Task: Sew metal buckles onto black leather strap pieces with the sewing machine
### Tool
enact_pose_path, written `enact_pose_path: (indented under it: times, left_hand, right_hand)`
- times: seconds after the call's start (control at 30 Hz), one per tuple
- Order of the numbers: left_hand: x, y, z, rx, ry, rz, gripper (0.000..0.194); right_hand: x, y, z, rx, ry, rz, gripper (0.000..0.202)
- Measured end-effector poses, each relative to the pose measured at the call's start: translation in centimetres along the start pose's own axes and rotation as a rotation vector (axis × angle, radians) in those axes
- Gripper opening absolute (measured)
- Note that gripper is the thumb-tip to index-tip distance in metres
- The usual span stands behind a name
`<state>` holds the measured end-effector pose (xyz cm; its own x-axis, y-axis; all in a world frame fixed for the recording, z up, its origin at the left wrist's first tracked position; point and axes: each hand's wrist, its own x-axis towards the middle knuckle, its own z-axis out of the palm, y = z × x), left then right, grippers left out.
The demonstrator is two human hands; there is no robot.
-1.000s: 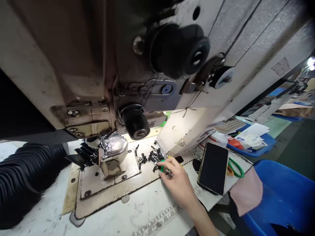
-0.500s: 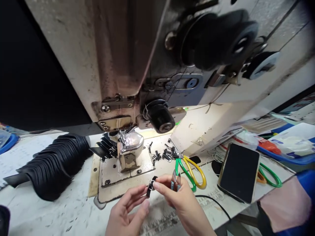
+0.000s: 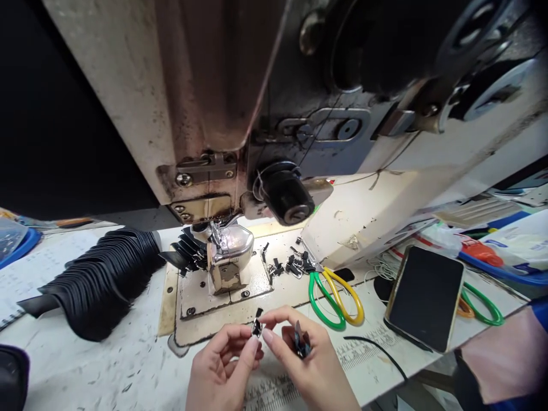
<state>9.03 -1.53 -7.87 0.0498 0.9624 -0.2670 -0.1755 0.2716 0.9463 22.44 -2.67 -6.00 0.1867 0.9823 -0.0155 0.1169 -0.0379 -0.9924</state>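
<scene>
Here, black strap piece (image 3: 257, 327) pinched between fingers (image 3: 253, 344)

Single head-worn view, looking forward and down from close under the sewing machine (image 3: 240, 85) head onto the worktable (image 3: 107, 365); both hands low in frame, very near the lens. No second view for overlap.

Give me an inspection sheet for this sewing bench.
Surface: scuffed white table with printed ruler.
Job's things: small black strap piece with metal ring, pinched by both hands; small thread snips in right palm.
Clutter: stack of black straps, loose black pieces, green-and-yellow scissors, dark phone.
Grippers: left hand, right hand, both closed.
Cables: thin black cord.
Surroundings: sewing machine head overhead.
</scene>
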Motion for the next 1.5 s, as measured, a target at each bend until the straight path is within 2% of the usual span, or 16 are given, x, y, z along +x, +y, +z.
enact_pose_path:
  times: [0.1, 0.17, 0.27, 0.37, 0.47, 0.57, 0.63, 0.73, 0.8, 0.87, 0.93, 1.2, 1.37, 1.5]
  left_hand:
    - [-0.1, -0.8, -0.5, 0.047, -0.050, 0.055, 0.034]
    - [-0.1, -1.1, -0.8, 0.085, -0.060, 0.085, 0.030]
    - [-0.3, -0.9, -0.8, 0.144, -0.022, 0.123, 0.022]
    - [-0.4, -0.2, -0.7, 0.220, 0.025, 0.185, 0.016]
    - [-0.5, 0.2, -0.7, 0.270, 0.049, 0.215, 0.011]
    - [-0.5, -0.1, -0.7, 0.228, 0.046, 0.165, 0.013]
    - [-0.3, -0.3, -0.7, 0.184, 0.089, 0.143, 0.016]
    - [-0.1, -0.3, -0.9, 0.141, 0.130, 0.187, 0.028]
    - [0.0, 0.0, -1.1, 0.104, 0.045, 0.166, 0.031]
    - [0.0, 0.3, -1.3, 0.067, -0.049, 0.089, 0.024]
    - [-0.1, 0.5, -1.4, 0.036, -0.078, 0.026, 0.018]
    - [-0.5, 1.3, -1.2, -0.023, -0.007, -0.059, 0.032]
    - [-0.5, 1.9, -1.6, -0.001, 0.010, -0.056, 0.031]
    - [-0.5, 1.8, -2.0, 0.012, 0.017, -0.028, 0.029]
  right_hand:
    - [0.0, 0.2, -0.1, 0.000, -0.001, 0.022, 0.020]
    - [0.1, 0.3, -0.2, -0.064, 0.013, 0.004, 0.014]
    - [0.1, 0.2, -0.3, -0.128, 0.006, 0.028, 0.017]
    - [0.2, 0.1, -0.5, -0.074, -0.034, 0.129, 0.020]
    - [0.2, 0.4, -0.6, -0.046, -0.070, 0.165, 0.025]
    - [0.4, 1.0, -0.6, -0.034, -0.105, 0.176, 0.030]
    - [0.4, 1.3, -0.7, -0.007, -0.126, 0.186, 0.030]
    - [0.2, 1.5, -0.8, 0.094, -0.129, 0.204, 0.027]
    - [0.1, 1.3, -0.8, 0.166, -0.133, 0.224, 0.026]
    - [0.1, 1.1, -0.8, 0.201, -0.145, 0.238, 0.026]
    - [0.1, 0.9, -0.9, 0.193, -0.161, 0.240, 0.027]
    - [0.1, 0.7, -0.7, -0.020, -0.170, 0.179, 0.029]
    - [-0.2, -0.2, -0.1, 0.009, -0.108, 0.170, 0.023]
    - [0.0, 0.2, 0.2, 0.084, -0.122, 0.190, 0.025]
